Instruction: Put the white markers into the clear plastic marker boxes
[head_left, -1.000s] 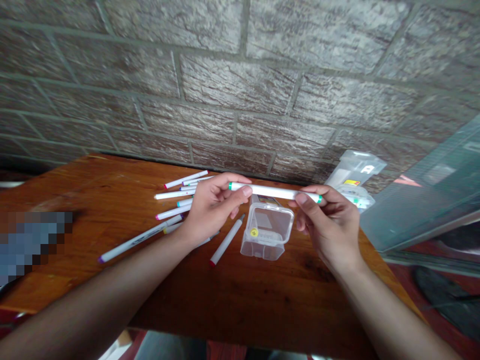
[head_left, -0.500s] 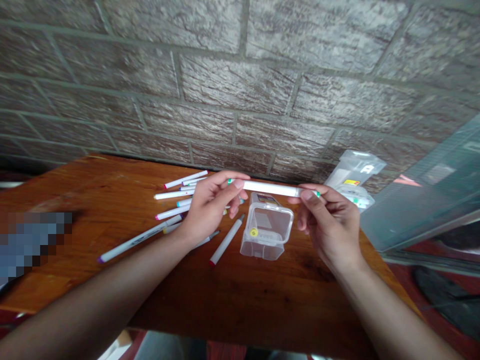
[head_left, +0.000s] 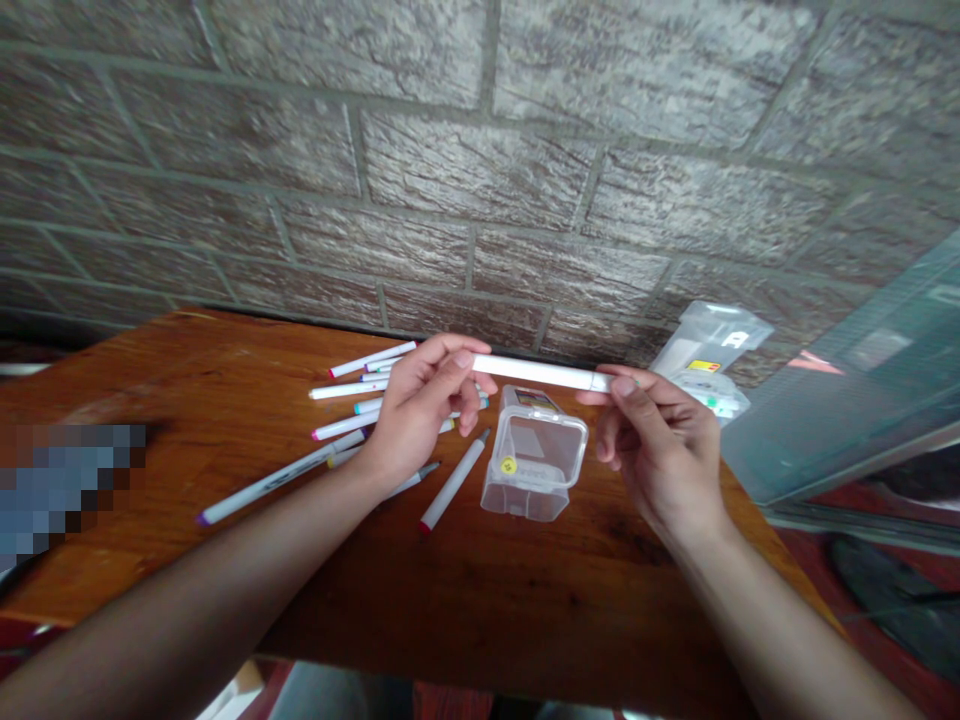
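Observation:
A white marker (head_left: 536,372) with a bit of green at its right end is held level above the table between both hands. My left hand (head_left: 424,400) pinches its left end with thumb and fingers, covering that tip. My right hand (head_left: 660,425) grips the other end, by the cap seam. Below the marker stands a clear plastic box (head_left: 529,500) with a yellow round sticker. Left of the box lies a grey-white marker with a red end (head_left: 454,485). Several more markers lie under and beside my left hand, partly hidden by it.
A second clear plastic case (head_left: 712,340) with a yellow label stands at the table's back right. A long purple-ended marker (head_left: 277,480) lies on the wooden table (head_left: 465,610) at left. A stone-block wall (head_left: 480,180) rises behind; a glass panel (head_left: 847,390) is at right.
My left hand has shifted slightly along the marker, so its green left end is now covered. The right fingers have also moved a little. The objects on the table have stayed put.

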